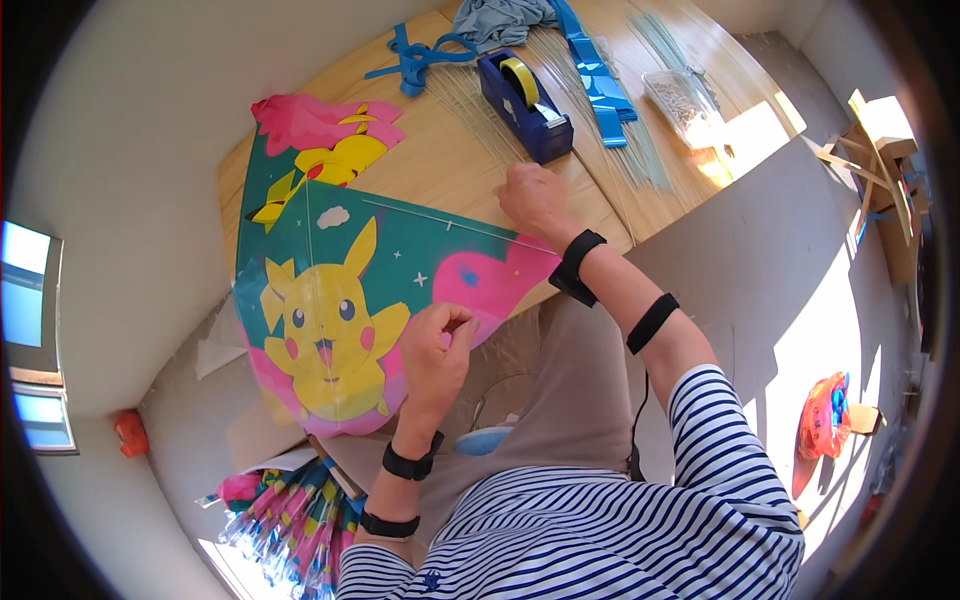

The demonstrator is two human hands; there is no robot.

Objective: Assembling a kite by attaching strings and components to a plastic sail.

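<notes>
The kite [330,300] is lying spread over the near left part of the bench [440,160], its printed face up and its near point hanging off the bench edge toward the person's lap. A thin rod [450,222] is running across its upper edge, its long axis going from left to right and slightly nearer at the right end.

The left hand [437,352] is hovering over the near right margin of the kite, its fingers [462,318] curling together in a pinch; whether they are gripping the sail or something small I cannot tell. The kite's middle is lying to the left of this hand, so the left hand is the nearer one to it.

The right hand [535,198] is pressing down at the kite's far right corner, where the rod ends, with the fingers folded under and hidden; their grip cannot be told.

Just beyond the right hand a blue tape dispenser [525,105] is sitting among a fan of thin sticks [610,130]. Blue ribbon [420,58] is lying farther off, and a clear box [685,105] to the far right. A second kite [315,150] is peeking out at the far left.
</notes>
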